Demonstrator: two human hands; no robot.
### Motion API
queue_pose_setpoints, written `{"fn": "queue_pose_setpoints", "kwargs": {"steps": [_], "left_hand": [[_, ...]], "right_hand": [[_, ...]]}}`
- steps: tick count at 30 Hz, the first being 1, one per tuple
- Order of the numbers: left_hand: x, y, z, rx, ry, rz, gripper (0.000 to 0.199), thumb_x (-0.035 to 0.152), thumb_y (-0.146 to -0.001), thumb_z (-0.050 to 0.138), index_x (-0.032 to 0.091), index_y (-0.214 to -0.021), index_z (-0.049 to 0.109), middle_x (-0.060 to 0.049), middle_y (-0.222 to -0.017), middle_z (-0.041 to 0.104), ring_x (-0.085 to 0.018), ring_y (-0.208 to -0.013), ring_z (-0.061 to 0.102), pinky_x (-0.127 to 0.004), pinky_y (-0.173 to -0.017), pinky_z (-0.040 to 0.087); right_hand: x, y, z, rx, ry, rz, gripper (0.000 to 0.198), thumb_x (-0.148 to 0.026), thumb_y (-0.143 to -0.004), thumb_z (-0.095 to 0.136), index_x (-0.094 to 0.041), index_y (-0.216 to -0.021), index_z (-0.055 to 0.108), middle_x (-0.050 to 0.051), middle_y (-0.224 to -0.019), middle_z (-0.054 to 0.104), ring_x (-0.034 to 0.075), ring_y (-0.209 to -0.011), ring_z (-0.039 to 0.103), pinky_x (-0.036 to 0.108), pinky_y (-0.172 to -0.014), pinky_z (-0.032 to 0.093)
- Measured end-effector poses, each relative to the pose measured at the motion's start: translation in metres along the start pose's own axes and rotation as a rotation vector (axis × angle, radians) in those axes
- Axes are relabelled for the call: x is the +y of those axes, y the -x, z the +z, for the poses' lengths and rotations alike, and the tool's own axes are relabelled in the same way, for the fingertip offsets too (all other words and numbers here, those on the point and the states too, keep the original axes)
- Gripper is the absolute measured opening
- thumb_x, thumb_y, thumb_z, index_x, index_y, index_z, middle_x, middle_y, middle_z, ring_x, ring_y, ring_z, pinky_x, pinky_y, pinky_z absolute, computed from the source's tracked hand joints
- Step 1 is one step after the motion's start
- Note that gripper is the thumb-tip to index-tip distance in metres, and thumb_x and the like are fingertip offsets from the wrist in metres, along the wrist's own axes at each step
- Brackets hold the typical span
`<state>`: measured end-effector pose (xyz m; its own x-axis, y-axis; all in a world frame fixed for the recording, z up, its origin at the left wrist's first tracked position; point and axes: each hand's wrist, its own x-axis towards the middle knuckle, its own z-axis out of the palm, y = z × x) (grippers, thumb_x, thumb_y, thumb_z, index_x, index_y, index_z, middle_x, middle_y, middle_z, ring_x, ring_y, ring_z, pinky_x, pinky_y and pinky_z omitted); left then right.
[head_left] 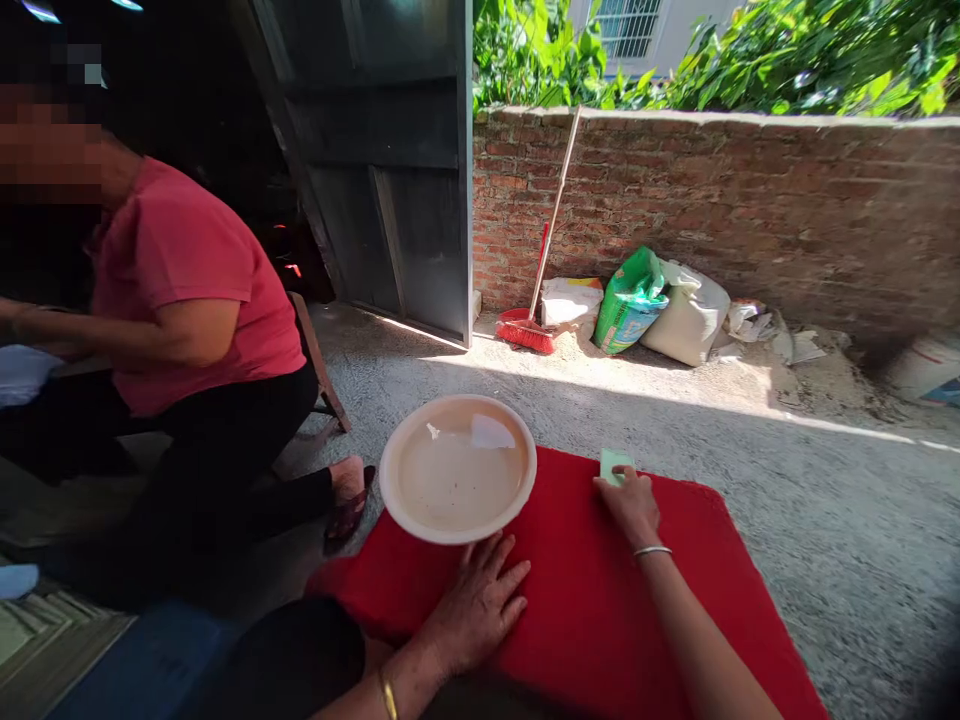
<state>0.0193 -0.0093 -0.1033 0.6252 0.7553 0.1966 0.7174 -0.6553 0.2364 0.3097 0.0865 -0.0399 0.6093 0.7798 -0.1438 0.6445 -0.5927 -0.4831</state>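
Pad (615, 459), pale green, lies near the far edge of the red counter (577, 600), under the right hand (634, 508), whose grip appears to clasp its near side. It should be light and probably soft, slippery if wet; best held by its side edges. The left hand (476, 608) rests released, fingers spread, by the pale basin (457, 533), contact unclear; leftward, a person (195, 265) sits.

"Where's the left hand (484, 600)?"
"Spread on the red tabletop (585, 590), just on the near side of the basin (450, 536)."
"And the right hand (634, 500)?"
"Right of the basin, gripping a pale green piece (610, 460)."
"Anyone else?"
"A person in a pink shirt (199, 270), left of the basin."
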Motion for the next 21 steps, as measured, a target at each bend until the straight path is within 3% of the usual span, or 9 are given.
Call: {"fn": "queue_pose_setpoints", "kwargs": {"steps": [3,5,8,11,14,18,21], "left_hand": [[0.000,0.001,0.001,0.011,0.002,-0.012,0.042,0.041,-0.098,0.053,0.035,-0.140,0.055,-0.004,-0.154,0.048,-0.026,-0.142,0.040,-0.049,-0.115,0.035],[0.000,0.001,0.003,0.023,0.009,-0.014,0.043,0.043,-0.099,0.050,0.037,-0.142,0.053,-0.003,-0.153,0.048,-0.025,-0.141,0.041,-0.049,-0.116,0.034],[0.000,0.001,0.007,0.024,0.018,-0.003,0.043,0.044,-0.100,0.049,0.036,-0.143,0.052,-0.005,-0.155,0.046,-0.026,-0.142,0.040,-0.050,-0.116,0.033],[0.000,-0.001,0.009,0.015,0.029,0.002,0.044,0.046,-0.100,0.048,0.034,-0.141,0.054,-0.008,-0.155,0.046,-0.027,-0.143,0.039,-0.051,-0.115,0.034],[0.000,-0.002,0.010,0.021,0.037,0.005,0.044,0.047,-0.100,0.047,0.032,-0.140,0.055,-0.009,-0.154,0.046,-0.028,-0.144,0.038,-0.052,-0.114,0.034],[0.000,-0.004,0.011,0.067,0.052,0.010,0.044,0.049,-0.099,0.048,0.032,-0.138,0.057,-0.010,-0.152,0.049,-0.028,-0.143,0.039,-0.052,-0.115,0.033],[0.003,-0.004,0.010,0.102,0.063,0.013,0.042,0.050,-0.098,0.049,0.030,-0.133,0.059,-0.009,-0.147,0.053,-0.028,-0.140,0.042,-0.051,-0.114,0.034]], "right_hand": [[-0.049,0.035,0.049,-0.099,-0.051,-0.197,0.044,-0.047,-0.077,0.066,-0.028,-0.117,0.069,0.008,-0.110,0.060,0.024,-0.092,0.066,0.033,-0.077,0.048],[-0.060,0.047,0.062,-0.154,-0.091,-0.291,0.036,-0.046,-0.074,0.070,-0.030,-0.106,0.072,0.002,-0.099,0.061,0.021,-0.088,0.065,0.028,-0.075,0.047],[-0.046,0.043,0.053,-0.148,-0.125,-0.317,0.036,-0.044,-0.073,0.070,-0.029,-0.106,0.072,0.001,-0.099,0.061,0.020,-0.092,0.064,0.026,-0.076,0.046],[-0.022,0.028,0.034,-0.041,-0.111,-0.212,0.051,-0.048,-0.078,0.061,-0.020,-0.121,0.066,0.010,-0.109,0.059,0.027,-0.099,0.062,0.033,-0.078,0.047],[-0.017,0.028,0.034,0.031,-0.096,-0.135,0.058,-0.050,-0.081,0.056,-0.016,-0.127,0.062,0.015,-0.111,0.057,0.030,-0.099,0.062,0.037,-0.076,0.047],[-0.033,0.051,0.057,-0.047,-0.133,-0.260,0.044,-0.046,-0.071,0.067,-0.024,-0.110,0.072,0.006,-0.101,0.059,0.024,-0.088,0.064,0.032,-0.074,0.048],[-0.034,0.060,0.059,-0.095,-0.156,-0.331,0.038,-0.046,-0.067,0.070,-0.025,-0.099,0.074,0.002,-0.093,0.061,0.021,-0.086,0.064,0.028,-0.073,0.048]]}}
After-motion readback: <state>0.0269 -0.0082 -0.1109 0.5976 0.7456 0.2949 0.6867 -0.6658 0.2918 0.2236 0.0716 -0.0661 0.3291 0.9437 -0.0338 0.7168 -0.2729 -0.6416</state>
